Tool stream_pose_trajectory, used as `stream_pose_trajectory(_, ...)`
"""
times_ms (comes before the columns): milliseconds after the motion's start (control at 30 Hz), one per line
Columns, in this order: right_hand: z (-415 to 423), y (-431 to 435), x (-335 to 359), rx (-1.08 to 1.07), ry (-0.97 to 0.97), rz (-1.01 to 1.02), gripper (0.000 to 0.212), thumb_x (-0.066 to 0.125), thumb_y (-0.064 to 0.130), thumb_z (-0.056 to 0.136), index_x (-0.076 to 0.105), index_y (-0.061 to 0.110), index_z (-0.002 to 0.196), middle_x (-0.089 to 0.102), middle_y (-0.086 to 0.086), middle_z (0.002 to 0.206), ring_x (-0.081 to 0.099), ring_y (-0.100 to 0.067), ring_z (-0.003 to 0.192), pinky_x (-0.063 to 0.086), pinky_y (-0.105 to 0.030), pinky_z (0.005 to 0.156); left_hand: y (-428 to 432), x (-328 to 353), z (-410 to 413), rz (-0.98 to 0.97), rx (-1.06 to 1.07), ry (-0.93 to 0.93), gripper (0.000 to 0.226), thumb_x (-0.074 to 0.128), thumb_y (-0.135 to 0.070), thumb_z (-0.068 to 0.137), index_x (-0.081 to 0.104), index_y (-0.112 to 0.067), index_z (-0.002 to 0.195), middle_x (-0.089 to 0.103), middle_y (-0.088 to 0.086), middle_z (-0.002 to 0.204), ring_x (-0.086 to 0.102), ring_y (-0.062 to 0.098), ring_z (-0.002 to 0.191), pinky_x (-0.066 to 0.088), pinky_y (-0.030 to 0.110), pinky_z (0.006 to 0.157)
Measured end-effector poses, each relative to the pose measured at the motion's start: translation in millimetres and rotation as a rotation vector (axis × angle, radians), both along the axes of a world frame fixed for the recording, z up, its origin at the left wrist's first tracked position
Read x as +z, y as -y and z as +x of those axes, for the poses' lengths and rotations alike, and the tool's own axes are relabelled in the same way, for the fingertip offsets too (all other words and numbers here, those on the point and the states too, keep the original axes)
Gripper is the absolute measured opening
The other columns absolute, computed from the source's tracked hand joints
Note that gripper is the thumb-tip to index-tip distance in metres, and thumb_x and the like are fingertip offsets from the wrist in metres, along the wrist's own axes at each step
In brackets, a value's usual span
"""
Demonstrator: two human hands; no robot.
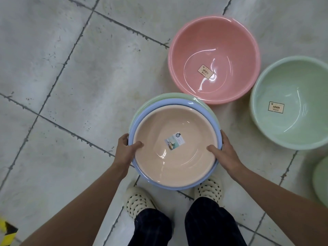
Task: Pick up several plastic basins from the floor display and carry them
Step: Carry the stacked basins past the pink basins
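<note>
Arms extended downward — my left hand (128, 148) and right hand (224, 152) clamp opposite rims of the nested basin stack (174, 150), thumbs hooked inside the peach top basin. Stack sits in front of my shoes (137, 201) — pink basin (213, 59) and green basin (291, 102) rest on the floor beyond.

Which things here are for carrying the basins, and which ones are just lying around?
For the job:
- nested stack: peach basin, blue basin, green basin
- left hand, right hand
- pink basin
- pale green basin

Just there:
- yellow-black tape
- shoes
</note>
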State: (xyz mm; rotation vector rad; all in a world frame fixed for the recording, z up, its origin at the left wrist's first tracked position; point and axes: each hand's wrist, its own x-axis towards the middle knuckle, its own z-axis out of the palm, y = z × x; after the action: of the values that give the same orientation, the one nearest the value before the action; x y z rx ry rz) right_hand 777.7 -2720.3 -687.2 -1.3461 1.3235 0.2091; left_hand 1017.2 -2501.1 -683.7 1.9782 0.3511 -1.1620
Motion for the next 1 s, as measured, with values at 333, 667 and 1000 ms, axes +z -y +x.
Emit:
stream_pose_trajectory(333,-1.7,5.6,-17.1,-0.069,0.014,0.158,0.122,0.077,0.049,0.065,0.003,0.035,0.161,0.028,0.005,0.163,0.040,-0.021,0.141,0.037,-0.047,0.116,1.4,-8.2,4.8,-0.052,-0.078,-0.044,0.068,0.072,-0.031,0.070,0.051,-0.025,0.134,0.067,0.006,0.117,0.067,0.027,0.102,0.059,0.040,0.079)
stream_pose_trajectory(667,-10.3,15.5,-10.4,-0.018,-0.016,0.142,0.114,0.075,0.052,0.060,0.020,0.034,0.158,0.042,0.000,0.151,0.051,-0.023,0.130,0.045,-0.050,0.109,1.4,4.4,2.1,0.002,-0.101,-0.015,0.085,0.073,-0.036,0.065,0.046,-0.018,0.143,0.065,0.009,0.122,0.067,0.027,0.102,0.056,0.033,0.074)
stream_pose_trajectory(1000,-25.7,15.7,93.7,-0.101,-0.056,0.200,0.095,0.078,0.044,0.066,0.034,0.034,0.150,0.054,-0.004,0.139,0.060,-0.023,0.119,0.051,-0.048,0.102,19.8,109.5,9.1,0.019,-0.099,-0.053,0.115,0.079,-0.029,0.065,0.014,-0.022,0.160,0.052,0.012,0.144,0.062,0.029,0.111,0.052,0.040,0.089)
